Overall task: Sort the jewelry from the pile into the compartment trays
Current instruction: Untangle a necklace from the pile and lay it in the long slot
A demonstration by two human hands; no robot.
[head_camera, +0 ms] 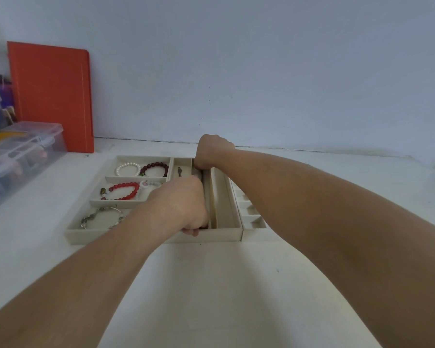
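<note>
1. Here, both forearms reach forward over the white counter to the cream compartment tray.
2. The left hand sits at the tray's near edge, knuckles up. Its fingers are curled down over the front rim beside a long narrow compartment; whether they hold anything small cannot be told.
3. The right hand is at the tray's far end, wrist bent, fingers curled down onto the far end of the same long divider. Its fingertips are hidden behind the hand.
4. Jewelry in the tray's left compartments:
   - far: a white pearl bracelet beside a dark red bead bracelet;
   - middle: a bright red bead bracelet;
   - near: a silver charm bracelet, partly covered by the left forearm.
5. A small dark piece lies in the narrow compartment just left of the right hand.
6. A second tray with small slots touches the first tray's right side; the right forearm covers most of it.
7. At the left stand a clear plastic organizer box and an orange book leaning on the wall.
</note>
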